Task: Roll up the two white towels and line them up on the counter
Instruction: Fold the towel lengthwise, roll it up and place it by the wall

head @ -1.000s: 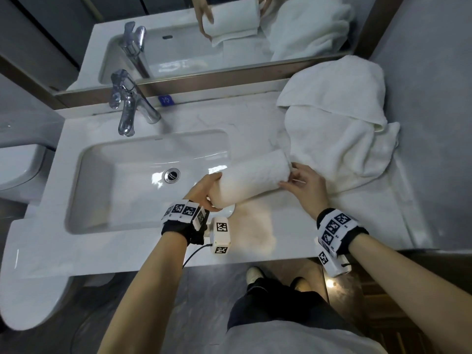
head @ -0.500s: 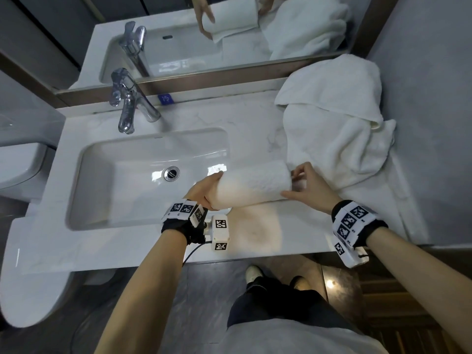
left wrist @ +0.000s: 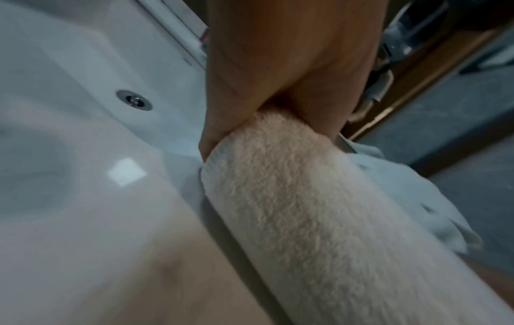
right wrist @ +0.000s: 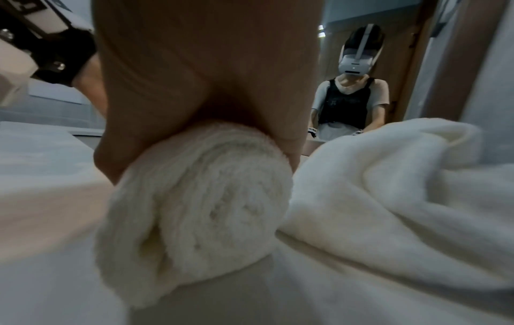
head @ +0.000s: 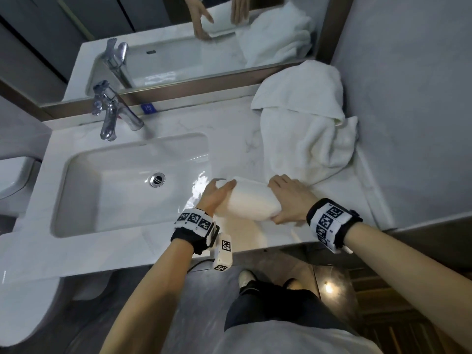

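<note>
A rolled white towel lies on the marble counter just right of the sink, near the front edge. My left hand grips its left end, thumb and fingers straddling the roll. My right hand grips the right end, fingers over the top and thumb on the near side. The spiral end of the roll faces the right wrist camera. The second white towel lies loose and crumpled at the back right of the counter, and it shows beside the roll as a heap.
The sink basin with its drain lies to the left of the roll. A chrome faucet stands behind it, under a mirror. A grey wall bounds the counter on the right. A toilet is at the far left.
The roll has come toward the counter's front edge and turned more diagonal. My right hand went from touching the roll's end to gripping over it. My left hand kept its hold.
</note>
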`<state>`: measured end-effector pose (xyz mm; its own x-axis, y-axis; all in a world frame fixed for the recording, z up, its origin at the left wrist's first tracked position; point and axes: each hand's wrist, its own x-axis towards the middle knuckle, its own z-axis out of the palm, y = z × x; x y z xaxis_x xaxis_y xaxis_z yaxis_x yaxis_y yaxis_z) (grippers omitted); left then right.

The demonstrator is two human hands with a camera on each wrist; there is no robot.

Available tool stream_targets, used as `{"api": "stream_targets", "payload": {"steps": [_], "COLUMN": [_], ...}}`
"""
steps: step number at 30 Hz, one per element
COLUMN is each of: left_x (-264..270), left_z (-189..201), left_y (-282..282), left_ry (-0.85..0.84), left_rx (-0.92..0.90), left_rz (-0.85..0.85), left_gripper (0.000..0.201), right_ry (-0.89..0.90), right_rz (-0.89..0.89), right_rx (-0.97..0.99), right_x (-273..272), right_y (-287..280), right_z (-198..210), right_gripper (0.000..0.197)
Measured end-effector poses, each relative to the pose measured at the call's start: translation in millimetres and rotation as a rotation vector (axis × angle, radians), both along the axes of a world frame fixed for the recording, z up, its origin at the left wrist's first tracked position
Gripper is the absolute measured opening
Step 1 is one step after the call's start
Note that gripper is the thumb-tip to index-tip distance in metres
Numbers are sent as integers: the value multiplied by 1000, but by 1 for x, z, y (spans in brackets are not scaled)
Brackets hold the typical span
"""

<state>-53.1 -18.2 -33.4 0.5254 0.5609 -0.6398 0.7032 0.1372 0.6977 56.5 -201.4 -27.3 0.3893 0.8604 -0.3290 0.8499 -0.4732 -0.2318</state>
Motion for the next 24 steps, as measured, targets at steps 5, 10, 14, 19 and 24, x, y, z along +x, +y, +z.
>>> {"api": "stream_targets", "payload": {"steps": [5,10,14,19,24], "left_x": [25,68,99,139,176], "left_z": [-2,7,25,45,48], "left_y": [-41,-81,-92,-92,-86], "left_ry": [-54,-14,-46,-171,-114], "left_rx": [205,317,552,818,1178], "left_rz": [-138,-417,-607,-1047,-1626], "left_gripper": [41,49,51,56,71], "right_ry": [20,23,10,30,102], "right_rz": [-101,-239,-312,-334,-377], "right_rx": [-56,-150,-215,-245,-239], "right_x": [15,40,50,53,59], "right_y": [-43,-90,-110,-109,-105], "right_z": [5,13,19,18,14], "right_gripper": [73,75,72,75,88]}}
